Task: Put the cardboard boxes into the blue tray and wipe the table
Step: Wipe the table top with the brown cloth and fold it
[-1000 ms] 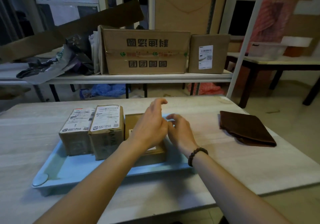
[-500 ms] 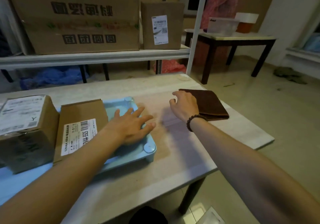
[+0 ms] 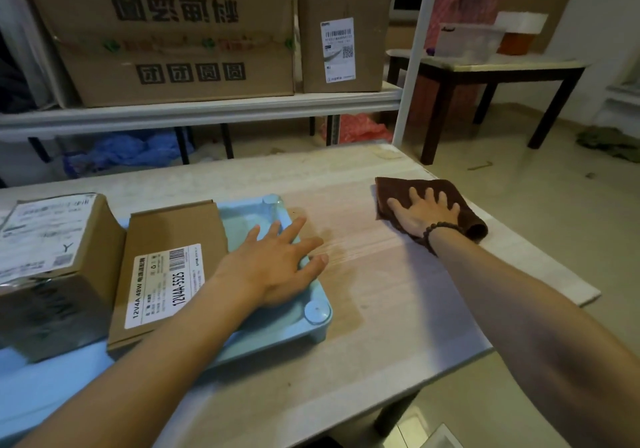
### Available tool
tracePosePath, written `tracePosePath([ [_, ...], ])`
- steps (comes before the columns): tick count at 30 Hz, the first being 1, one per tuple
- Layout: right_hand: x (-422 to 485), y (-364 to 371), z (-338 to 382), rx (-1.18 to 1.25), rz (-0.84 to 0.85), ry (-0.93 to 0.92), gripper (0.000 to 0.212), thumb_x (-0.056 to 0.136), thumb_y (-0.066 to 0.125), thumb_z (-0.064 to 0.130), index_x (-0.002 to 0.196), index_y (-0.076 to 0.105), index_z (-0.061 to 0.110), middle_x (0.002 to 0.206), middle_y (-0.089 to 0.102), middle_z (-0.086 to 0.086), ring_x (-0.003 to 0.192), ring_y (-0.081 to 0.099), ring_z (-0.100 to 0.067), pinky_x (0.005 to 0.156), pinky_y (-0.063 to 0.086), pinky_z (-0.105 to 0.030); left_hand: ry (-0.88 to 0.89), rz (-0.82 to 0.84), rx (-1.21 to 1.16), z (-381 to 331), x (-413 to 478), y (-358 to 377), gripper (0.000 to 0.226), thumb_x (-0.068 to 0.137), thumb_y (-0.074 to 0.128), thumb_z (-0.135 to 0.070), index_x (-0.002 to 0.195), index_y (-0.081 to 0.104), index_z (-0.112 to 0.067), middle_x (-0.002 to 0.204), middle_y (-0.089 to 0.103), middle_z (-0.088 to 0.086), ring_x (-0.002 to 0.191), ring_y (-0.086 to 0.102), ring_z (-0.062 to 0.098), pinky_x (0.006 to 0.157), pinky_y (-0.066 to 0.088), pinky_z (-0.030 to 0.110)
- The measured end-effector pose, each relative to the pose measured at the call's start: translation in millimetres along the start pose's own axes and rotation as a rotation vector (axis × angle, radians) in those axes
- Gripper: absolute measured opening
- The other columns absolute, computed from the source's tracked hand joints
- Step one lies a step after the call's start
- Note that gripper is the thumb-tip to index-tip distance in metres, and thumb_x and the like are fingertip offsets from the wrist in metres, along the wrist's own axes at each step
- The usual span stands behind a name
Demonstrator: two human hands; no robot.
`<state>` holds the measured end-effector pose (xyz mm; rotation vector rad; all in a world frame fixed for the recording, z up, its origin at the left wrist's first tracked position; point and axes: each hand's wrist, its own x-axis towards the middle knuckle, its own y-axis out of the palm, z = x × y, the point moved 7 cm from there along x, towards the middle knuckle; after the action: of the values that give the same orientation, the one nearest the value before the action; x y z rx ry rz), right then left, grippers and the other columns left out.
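Note:
The blue tray (image 3: 313, 326) lies on the left half of the wooden table (image 3: 398, 302). A flat cardboard box (image 3: 166, 250) with a white barcode label lies in it, and a taller labelled box (image 3: 59, 240) stands to its left. My left hand (image 3: 277, 264) rests flat, fingers spread, on the tray's right rim and holds nothing. A brown cloth (image 3: 464, 205) lies near the table's right edge. My right hand (image 3: 422, 212) presses flat on top of the cloth, a bead bracelet at the wrist.
Behind the table a metal shelf (image 3: 207, 108) carries a large printed carton (image 3: 173, 32) and a smaller carton (image 3: 343, 39). A white shelf post (image 3: 412, 67) stands at the table's far right corner. A dark-legged side table (image 3: 485, 67) stands at the back right.
My right hand has moved right from the cloth's near edge onto the cloth and flattened on it. My left hand stays on the tray's right rim. The view has shifted slightly.

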<state>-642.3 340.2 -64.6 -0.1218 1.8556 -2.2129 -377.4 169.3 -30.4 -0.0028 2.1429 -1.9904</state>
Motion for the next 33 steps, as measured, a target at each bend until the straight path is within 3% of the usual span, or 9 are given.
tracePosePath([
  [8, 0, 4, 22, -0.051, 0.019, -0.144, 0.064, 0.102, 0.019, 0.057, 0.16, 0.022, 0.031, 0.169, 0.018, -0.007, 0.154, 0.013, -0.036, 0.123, 0.011, -0.054, 0.005, 0.001, -0.014, -1, 2, 3, 0.061, 0.097, 0.011, -0.066, 0.154, 0.015, -0.045, 0.166, -0.009, -0.005, 0.153, -0.002, 0.025, 0.123, 0.0, 0.05],
  [12, -38, 9, 99, -0.045, 0.026, -0.445, 0.055, 0.106, 0.024, 0.047, 0.157, 0.033, 0.027, 0.165, 0.028, -0.007, 0.15, 0.023, -0.034, 0.12, 0.02, -0.051, 0.014, -0.009, -0.037, -1, 0, 2, 0.06, 0.097, 0.012, -0.066, 0.154, 0.018, -0.045, 0.166, -0.008, -0.006, 0.153, -0.002, 0.025, 0.123, 0.001, 0.047],
  [16, -80, 37, 178, -0.098, 0.109, -0.756, 0.053, 0.108, 0.032, 0.038, 0.158, 0.03, 0.021, 0.169, 0.017, -0.004, 0.155, 0.012, -0.027, 0.123, 0.013, -0.043, 0.015, -0.03, -0.037, -7, -1, -2, 0.058, 0.098, 0.017, -0.063, 0.15, 0.03, -0.041, 0.167, -0.001, -0.005, 0.153, 0.002, 0.025, 0.123, 0.005, 0.048],
  [18, -71, 33, 173, -0.011, 0.113, -0.706, 0.054, 0.108, 0.034, 0.039, 0.158, 0.03, 0.021, 0.169, 0.018, -0.002, 0.155, 0.014, -0.024, 0.124, 0.014, -0.042, 0.012, -0.034, -0.043, -5, -1, -4, 0.058, 0.099, 0.017, -0.062, 0.149, 0.034, -0.04, 0.167, -0.001, -0.007, 0.153, 0.002, 0.024, 0.123, 0.005, 0.047],
  [20, -52, 20, 140, 0.18, 0.087, -0.585, 0.055, 0.106, 0.04, 0.039, 0.158, 0.03, 0.021, 0.163, 0.034, -0.004, 0.147, 0.037, -0.026, 0.121, 0.029, -0.043, 0.0, -0.018, -0.058, -2, -1, -3, 0.057, 0.099, 0.017, -0.063, 0.148, 0.034, -0.039, 0.167, -0.001, -0.007, 0.153, 0.0, 0.023, 0.123, 0.004, 0.046],
  [23, -20, -7, 62, 0.358, -0.033, -0.391, 0.049, 0.104, 0.045, 0.032, 0.152, 0.036, 0.037, 0.139, 0.058, 0.005, 0.108, 0.066, -0.018, 0.092, 0.055, -0.037, -0.003, -0.018, -0.08, -3, 2, 0, 0.057, 0.098, 0.016, -0.063, 0.148, 0.034, -0.041, 0.167, -0.002, -0.007, 0.153, -0.002, 0.022, 0.123, 0.003, 0.046],
  [25, -4, -23, 16, 0.243, -0.131, -0.3, 0.043, 0.105, 0.041, 0.028, 0.146, 0.047, 0.038, 0.148, 0.046, 0.003, 0.113, 0.059, -0.021, 0.095, 0.05, -0.035, -0.004, -0.015, -0.089, -4, 3, 2, 0.057, 0.098, 0.017, -0.063, 0.147, 0.034, -0.041, 0.167, -0.002, -0.008, 0.153, -0.003, 0.021, 0.123, 0.003, 0.045],
  [28, 4, -25, 1, 0.111, -0.095, -0.196, 0.043, 0.106, 0.04, 0.031, 0.145, 0.051, 0.016, 0.154, 0.038, -0.012, 0.125, 0.05, -0.032, 0.103, 0.044, -0.041, 0.001, -0.015, -0.093, -4, 4, 2, 0.057, 0.098, 0.017, -0.064, 0.148, 0.034, -0.041, 0.166, -0.003, -0.009, 0.153, -0.004, 0.022, 0.124, 0.003, 0.046],
  [33, -72, -2, 114, 0.038, 0.036, -0.594, 0.05, 0.109, 0.035, 0.036, 0.151, 0.043, 0.011, 0.164, 0.031, -0.005, 0.151, 0.024, -0.028, 0.122, 0.017, -0.04, 0.007, -0.026, -0.083, 0, 3, 0, 0.056, 0.098, 0.018, -0.062, 0.147, 0.035, -0.04, 0.167, 0.0, -0.006, 0.153, 0.0, 0.023, 0.123, 0.005, 0.046],
])
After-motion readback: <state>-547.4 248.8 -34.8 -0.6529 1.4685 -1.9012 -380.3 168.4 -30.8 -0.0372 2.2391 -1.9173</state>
